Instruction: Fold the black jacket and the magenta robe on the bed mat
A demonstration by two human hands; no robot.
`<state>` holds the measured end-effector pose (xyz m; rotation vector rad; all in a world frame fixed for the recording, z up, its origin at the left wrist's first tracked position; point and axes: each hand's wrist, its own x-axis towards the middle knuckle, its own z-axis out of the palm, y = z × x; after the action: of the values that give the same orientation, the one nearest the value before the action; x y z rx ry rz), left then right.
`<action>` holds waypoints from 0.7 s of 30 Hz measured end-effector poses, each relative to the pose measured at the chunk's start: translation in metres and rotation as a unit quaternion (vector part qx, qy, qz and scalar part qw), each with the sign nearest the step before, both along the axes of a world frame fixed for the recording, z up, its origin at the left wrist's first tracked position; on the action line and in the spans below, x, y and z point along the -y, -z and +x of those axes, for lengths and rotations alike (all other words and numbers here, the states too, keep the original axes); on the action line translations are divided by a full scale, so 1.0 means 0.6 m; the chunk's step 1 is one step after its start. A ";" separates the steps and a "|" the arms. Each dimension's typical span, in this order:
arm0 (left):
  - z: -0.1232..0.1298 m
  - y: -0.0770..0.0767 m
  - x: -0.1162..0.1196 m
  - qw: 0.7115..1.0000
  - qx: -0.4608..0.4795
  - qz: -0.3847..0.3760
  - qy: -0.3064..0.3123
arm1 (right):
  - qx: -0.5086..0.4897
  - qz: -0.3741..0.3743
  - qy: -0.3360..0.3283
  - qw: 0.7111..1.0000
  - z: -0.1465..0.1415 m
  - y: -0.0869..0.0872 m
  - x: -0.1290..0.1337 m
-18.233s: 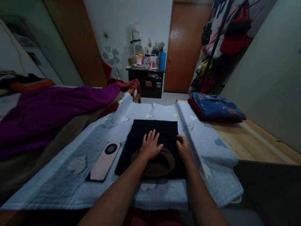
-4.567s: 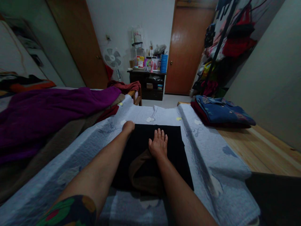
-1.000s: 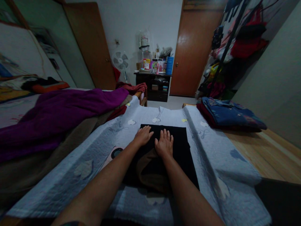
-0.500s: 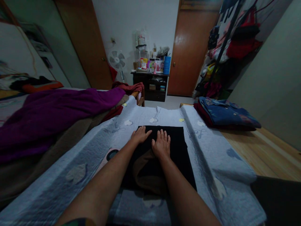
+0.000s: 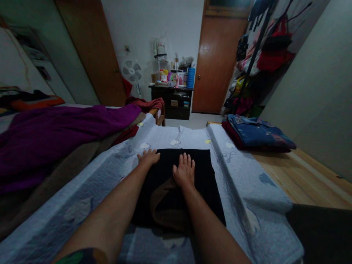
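Observation:
A folded black garment with a brown lining at its near end lies flat on a pale blue quilt. My right hand presses flat on the middle of the garment, fingers spread. At the garment's far left corner rests my left hand, palm down with fingers apart, half on the quilt. Neither hand holds anything. My left forearm hides what lies left of the garment.
A purple blanket is heaped on the left. Folded blue and red clothes sit on the wooden floor at right. Beyond stand a dark shelf unit, a fan, a wooden door and a rack of hanging clothes.
My left hand has slid left from beside the right hand to the garment's far left corner. The right hand stays pressed on the garment. The pink phone is no longer visible.

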<state>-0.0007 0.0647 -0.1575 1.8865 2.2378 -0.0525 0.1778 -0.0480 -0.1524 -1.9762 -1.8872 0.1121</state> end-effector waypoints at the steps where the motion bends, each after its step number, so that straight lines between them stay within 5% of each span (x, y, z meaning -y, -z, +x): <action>1: -0.005 -0.004 0.001 0.999 -0.025 0.021 -0.014 | 0.000 0.000 0.000 1.000 0.000 0.000 0.000; 3: -0.008 -0.014 0.005 0.993 -0.070 0.091 -0.015 | -0.002 0.001 0.002 1.000 0.000 0.000 0.000; 6: 0.015 -0.031 0.017 0.979 -0.050 0.185 0.067 | -0.004 0.009 0.002 1.000 0.000 0.002 0.000; 11: 0.094 -0.040 0.037 0.947 0.150 0.139 0.246 | -0.008 0.024 0.000 1.000 0.000 0.007 -0.001; 15: 0.128 -0.027 0.047 0.929 0.235 0.139 0.252 | -0.014 0.014 0.002 1.000 0.000 0.003 0.001; 21: 0.127 -0.012 0.044 0.936 0.192 0.138 0.260 | -0.013 0.020 -0.006 1.000 0.003 -0.001 0.004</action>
<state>0.0753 0.0381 -0.1504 2.3399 1.5118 0.5244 0.1794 -0.0503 -0.1516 -1.9275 -1.8721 0.1010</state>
